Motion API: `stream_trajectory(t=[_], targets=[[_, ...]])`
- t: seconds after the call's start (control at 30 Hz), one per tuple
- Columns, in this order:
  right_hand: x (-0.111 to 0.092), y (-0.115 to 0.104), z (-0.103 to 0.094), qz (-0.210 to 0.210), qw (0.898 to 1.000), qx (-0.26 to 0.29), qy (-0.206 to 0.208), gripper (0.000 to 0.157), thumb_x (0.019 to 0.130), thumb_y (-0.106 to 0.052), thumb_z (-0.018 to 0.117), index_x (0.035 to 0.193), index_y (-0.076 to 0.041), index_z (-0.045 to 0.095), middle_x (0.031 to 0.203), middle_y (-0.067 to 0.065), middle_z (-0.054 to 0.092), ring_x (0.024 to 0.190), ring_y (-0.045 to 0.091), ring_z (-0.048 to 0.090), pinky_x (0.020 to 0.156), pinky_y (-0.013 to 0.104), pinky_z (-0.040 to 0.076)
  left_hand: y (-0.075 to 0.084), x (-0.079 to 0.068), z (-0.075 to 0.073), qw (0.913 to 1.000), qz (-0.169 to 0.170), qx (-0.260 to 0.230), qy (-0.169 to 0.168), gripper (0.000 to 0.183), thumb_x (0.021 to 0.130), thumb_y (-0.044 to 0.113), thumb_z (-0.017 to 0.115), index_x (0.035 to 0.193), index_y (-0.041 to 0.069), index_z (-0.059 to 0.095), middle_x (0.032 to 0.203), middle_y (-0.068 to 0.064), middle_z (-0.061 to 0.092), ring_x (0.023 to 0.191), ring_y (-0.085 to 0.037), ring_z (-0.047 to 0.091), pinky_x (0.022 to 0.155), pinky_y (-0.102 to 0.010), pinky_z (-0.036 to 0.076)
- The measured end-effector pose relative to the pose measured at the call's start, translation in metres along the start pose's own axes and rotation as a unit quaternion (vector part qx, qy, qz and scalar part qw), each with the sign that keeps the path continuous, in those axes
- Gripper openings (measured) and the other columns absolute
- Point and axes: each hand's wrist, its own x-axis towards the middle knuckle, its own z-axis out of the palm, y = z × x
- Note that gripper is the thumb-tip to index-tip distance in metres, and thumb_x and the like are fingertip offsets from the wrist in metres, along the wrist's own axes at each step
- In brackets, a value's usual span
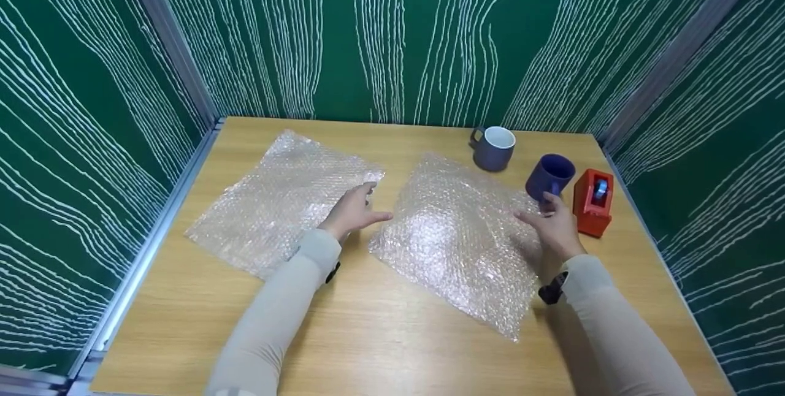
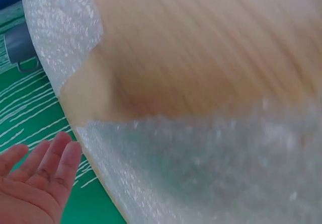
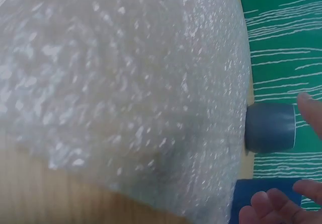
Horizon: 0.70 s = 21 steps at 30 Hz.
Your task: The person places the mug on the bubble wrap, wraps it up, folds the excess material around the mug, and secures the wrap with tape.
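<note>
Two sheets of bubble wrap lie side by side on the table, a left sheet (image 1: 257, 218) and a right sheet (image 1: 454, 236). My left hand (image 1: 352, 211) hovers by the inner edge of the left sheet, thumb spread toward the right one; in the left wrist view its fingers are extended and hold nothing. Above the far right part of the right sheet is my right hand (image 1: 557, 227), thumb and fingers apart. Its fingertips overlap the handle side of a dark blue mug (image 1: 541, 176) in the head view. The right wrist view shows nothing gripped.
Behind the right sheet stands a grey mug (image 1: 492, 156) with a pale inside, its handle to the left. A red tape dispenser (image 1: 592, 215) sits right of the blue mug. Green walls (image 1: 380, 34) with white wavy lines close in the wooden table (image 1: 368, 341) at the back and sides.
</note>
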Motion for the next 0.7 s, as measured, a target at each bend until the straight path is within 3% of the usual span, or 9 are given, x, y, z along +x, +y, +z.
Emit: stream_trajectory(t=[0.17, 0.3, 0.57, 0.7], targets=[[0.001, 0.007, -0.004, 0.019, 1.000, -0.014, 0.007, 0.115, 0.096, -0.046, 0.082, 0.175, -0.007, 0.007, 0.174, 0.032, 0.027, 0.156, 0.049, 0.036, 0.129, 0.068, 0.031, 0.000, -0.001, 0.006, 0.9995, -0.002, 0.014, -0.027, 0.096, 0.093, 0.039, 0.087, 0.168, 0.005, 0.036, 0.165, -0.021, 0.050, 0.147, -0.041, 0.055, 0.124, -0.054, 0.046], [0.000, 0.010, -0.007, 0.068, 0.998, 0.018, -0.003, 0.121, 0.092, -0.046, 0.087, 0.176, -0.013, 0.006, 0.178, 0.029, 0.020, 0.163, 0.048, 0.026, 0.132, 0.069, 0.024, -0.003, 0.000, 0.011, 0.9988, -0.006, 0.026, -0.041, 0.096, 0.093, 0.041, 0.087, 0.166, 0.003, 0.039, 0.158, -0.024, 0.057, 0.147, -0.041, 0.056, 0.125, -0.052, 0.044], [0.000, 0.018, -0.005, 0.081, 0.995, -0.060, 0.000, 0.120, 0.094, -0.048, 0.084, 0.174, -0.004, 0.008, 0.178, 0.029, 0.018, 0.164, 0.051, 0.024, 0.130, 0.071, 0.025, -0.005, 0.002, 0.022, 0.9984, -0.010, 0.046, -0.030, 0.092, 0.091, 0.040, 0.088, 0.161, 0.000, 0.044, 0.149, -0.024, 0.064, 0.141, -0.041, 0.061, 0.123, -0.051, 0.047], [0.000, 0.020, -0.002, 0.099, 0.994, -0.052, 0.001, 0.119, 0.094, -0.045, 0.084, 0.174, -0.004, 0.005, 0.179, 0.029, 0.016, 0.164, 0.051, 0.021, 0.130, 0.071, 0.024, -0.004, 0.002, 0.027, 0.9982, -0.011, 0.054, -0.024, 0.094, 0.089, 0.039, 0.089, 0.162, 0.000, 0.044, 0.149, -0.024, 0.065, 0.140, -0.040, 0.062, 0.122, -0.050, 0.048]])
